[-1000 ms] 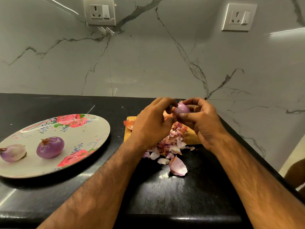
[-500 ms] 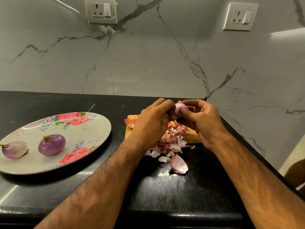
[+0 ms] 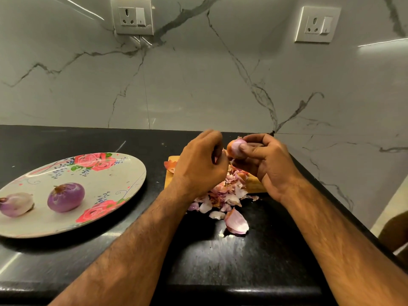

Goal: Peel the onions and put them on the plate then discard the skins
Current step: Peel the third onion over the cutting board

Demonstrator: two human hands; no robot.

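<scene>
My right hand (image 3: 268,165) grips a small purple onion (image 3: 235,148) above the wooden cutting board (image 3: 257,186), thumb across its front. An orange patch of skin shows on the onion's left side. My left hand (image 3: 202,164) is beside it with curled fingers, pinching at a bit of skin near the onion; the fingertips are blurred. A heap of onion skins (image 3: 224,194) lies on the board and spills onto the black counter. Two peeled onions, one dark purple (image 3: 66,197) and one paler (image 3: 16,204), rest on the floral plate (image 3: 106,184) at the left.
A large loose skin piece (image 3: 236,222) lies on the counter in front of the heap. The marble wall rises right behind the board, with two sockets (image 3: 132,17) high up. The counter's right edge runs diagonally past my right forearm.
My left hand has pulled a little away from the onion toward the left. My right hand has turned the onion, so an orange patch of skin now shows.
</scene>
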